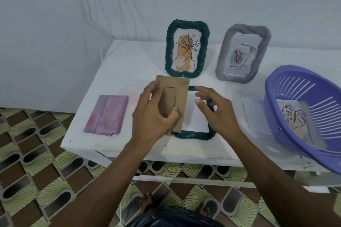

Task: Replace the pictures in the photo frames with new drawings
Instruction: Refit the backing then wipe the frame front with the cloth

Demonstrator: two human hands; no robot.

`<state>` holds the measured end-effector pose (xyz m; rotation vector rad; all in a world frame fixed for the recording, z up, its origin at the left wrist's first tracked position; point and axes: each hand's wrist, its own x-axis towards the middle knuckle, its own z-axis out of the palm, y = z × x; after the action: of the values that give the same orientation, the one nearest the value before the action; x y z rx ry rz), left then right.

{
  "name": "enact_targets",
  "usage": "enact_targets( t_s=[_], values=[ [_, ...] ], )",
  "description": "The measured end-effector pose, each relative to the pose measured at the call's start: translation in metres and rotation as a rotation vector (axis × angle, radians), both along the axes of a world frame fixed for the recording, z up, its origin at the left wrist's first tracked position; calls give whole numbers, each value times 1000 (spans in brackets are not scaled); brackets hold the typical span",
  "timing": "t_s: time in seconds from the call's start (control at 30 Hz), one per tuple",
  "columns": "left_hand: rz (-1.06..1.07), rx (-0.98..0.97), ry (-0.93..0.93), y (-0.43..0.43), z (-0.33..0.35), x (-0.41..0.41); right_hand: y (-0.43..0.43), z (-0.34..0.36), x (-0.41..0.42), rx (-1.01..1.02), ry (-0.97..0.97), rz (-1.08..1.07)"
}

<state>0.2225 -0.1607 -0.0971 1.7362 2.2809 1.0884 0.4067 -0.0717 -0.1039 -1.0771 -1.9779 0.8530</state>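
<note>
Head view: the left hand (155, 116) grips a brown cardboard backing board (181, 94), with the thumb on its face and the fingers round its left edge. The board looks light and stiff but easy to crease. I think it is best held by the edges, away from the cut stand flap. The right hand (217, 114) is loosely spread and holds nothing, above the flat green frame (193, 135) lying on the white bench (118, 72) under both hands. Its twisted rope-like rim looks rough and easy to grip. Left of the hands lies a pink cloth (107, 114). To the right is a purple slotted basket (271, 97) with a line drawing (293, 118). Beyond the hands 2 frames stand upright, the green upright frame (168, 51) and the grey frame (223, 51).
</note>
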Motion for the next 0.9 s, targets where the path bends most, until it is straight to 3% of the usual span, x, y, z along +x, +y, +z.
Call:
enact_targets(
  t_s=[0.17, 0.33, 0.4, 0.9],
  values=[
    [-102, 0, -44, 10, -5, 29, 1, 9, 3, -134, 154, -80],
    [-224, 28, -394, 20, -10, 21, 12, 6, 15, -334, 303, -165],
    [-258, 27, -437, 24, -11, 13, 14, 6, 18, -384, 348, -164],
    [-306, -4, -200, 43, -37, -4, 31, -3, 18, -408, 188, -156]
  ],
)
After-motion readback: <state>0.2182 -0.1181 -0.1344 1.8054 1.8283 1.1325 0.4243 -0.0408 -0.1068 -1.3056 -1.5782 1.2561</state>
